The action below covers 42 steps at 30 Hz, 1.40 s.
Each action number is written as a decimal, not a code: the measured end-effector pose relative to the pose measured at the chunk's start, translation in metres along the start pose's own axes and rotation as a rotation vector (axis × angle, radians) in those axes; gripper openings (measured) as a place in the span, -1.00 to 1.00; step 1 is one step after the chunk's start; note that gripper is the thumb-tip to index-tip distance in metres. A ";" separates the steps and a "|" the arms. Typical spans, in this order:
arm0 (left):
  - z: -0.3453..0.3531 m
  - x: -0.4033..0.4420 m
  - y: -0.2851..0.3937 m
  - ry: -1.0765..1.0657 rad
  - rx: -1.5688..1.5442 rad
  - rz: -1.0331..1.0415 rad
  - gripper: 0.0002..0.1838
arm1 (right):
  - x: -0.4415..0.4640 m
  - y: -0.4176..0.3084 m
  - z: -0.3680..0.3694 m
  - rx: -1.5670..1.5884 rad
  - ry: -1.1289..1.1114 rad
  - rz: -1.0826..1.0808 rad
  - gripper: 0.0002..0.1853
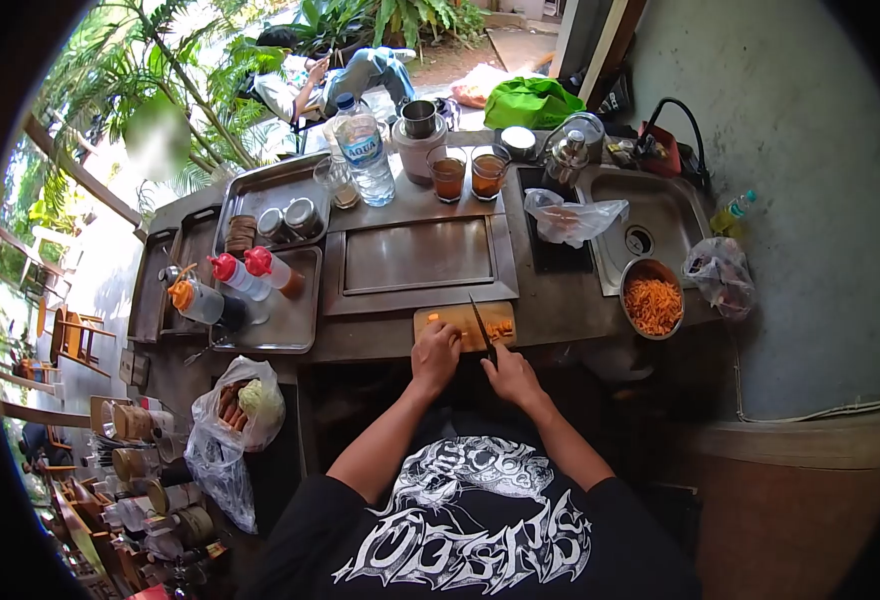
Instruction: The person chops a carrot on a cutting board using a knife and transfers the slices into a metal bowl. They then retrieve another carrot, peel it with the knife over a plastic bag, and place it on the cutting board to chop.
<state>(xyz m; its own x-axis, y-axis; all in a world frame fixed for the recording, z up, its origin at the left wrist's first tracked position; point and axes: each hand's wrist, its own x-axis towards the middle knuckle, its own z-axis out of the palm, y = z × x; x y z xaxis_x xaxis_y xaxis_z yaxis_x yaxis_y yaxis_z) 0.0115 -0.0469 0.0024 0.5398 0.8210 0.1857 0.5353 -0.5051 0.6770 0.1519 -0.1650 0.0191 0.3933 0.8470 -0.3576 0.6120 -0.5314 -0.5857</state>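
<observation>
A small wooden cutting board lies at the counter's front edge. My right hand grips a dark-bladed knife, its tip pointing away from me over the board. To the knife's right, cut orange carrot pieces rest on the wood. My left hand is on the left half of the board, its fingers curled down over a carrot that they mostly hide. A bit of orange shows just beyond the fingertips.
A metal griddle plate lies beyond the board. On the right are a bowl of shredded carrot and a sink. Sauce bottles stand on a left tray. A water bottle and tea glasses stand behind.
</observation>
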 end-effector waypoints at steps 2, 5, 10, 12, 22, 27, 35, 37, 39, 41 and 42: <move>0.004 -0.001 0.000 -0.011 0.012 0.011 -0.86 | 0.002 0.005 0.013 0.017 0.011 -0.008 -0.57; 0.006 -0.013 -0.003 -0.032 0.014 0.004 -0.87 | 0.000 0.006 0.022 0.047 0.005 -0.013 -0.60; 0.004 -0.019 -0.001 -0.022 -0.131 -0.092 -0.85 | -0.006 0.002 0.020 -0.014 -0.029 -0.009 -0.60; 0.005 -0.018 0.003 -0.031 -0.139 -0.091 -0.85 | -0.007 0.000 0.022 -0.016 -0.044 -0.017 -0.61; 0.006 -0.009 0.003 -0.135 0.051 -0.036 -0.90 | -0.016 -0.020 0.022 -0.277 -0.041 -0.028 -0.73; 0.003 -0.006 0.003 -0.164 0.119 0.042 -0.89 | -0.019 -0.023 0.028 -0.354 -0.051 -0.040 -0.72; 0.001 0.010 0.003 -0.271 0.010 -0.144 -0.90 | -0.011 -0.024 0.023 -0.356 -0.110 -0.002 -0.64; 0.006 0.010 -0.002 -0.221 0.035 -0.140 -0.86 | -0.004 -0.020 0.033 -0.303 -0.084 0.016 -0.63; 0.009 0.012 -0.004 -0.239 0.028 -0.144 -0.86 | 0.001 -0.019 0.030 -0.257 -0.055 0.032 -0.62; 0.008 0.015 -0.005 -0.252 0.028 -0.147 -0.85 | 0.002 -0.025 0.018 -0.330 -0.121 0.008 -0.64; 0.007 0.016 -0.004 -0.269 0.013 -0.175 -0.85 | 0.000 -0.029 0.015 -0.326 -0.115 0.004 -0.64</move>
<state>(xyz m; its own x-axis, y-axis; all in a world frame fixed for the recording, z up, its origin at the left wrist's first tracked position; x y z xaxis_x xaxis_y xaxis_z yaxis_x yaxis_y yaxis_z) 0.0224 -0.0334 -0.0018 0.5900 0.7971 -0.1285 0.6425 -0.3672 0.6726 0.1238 -0.1496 0.0257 0.3280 0.8306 -0.4500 0.8047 -0.4952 -0.3274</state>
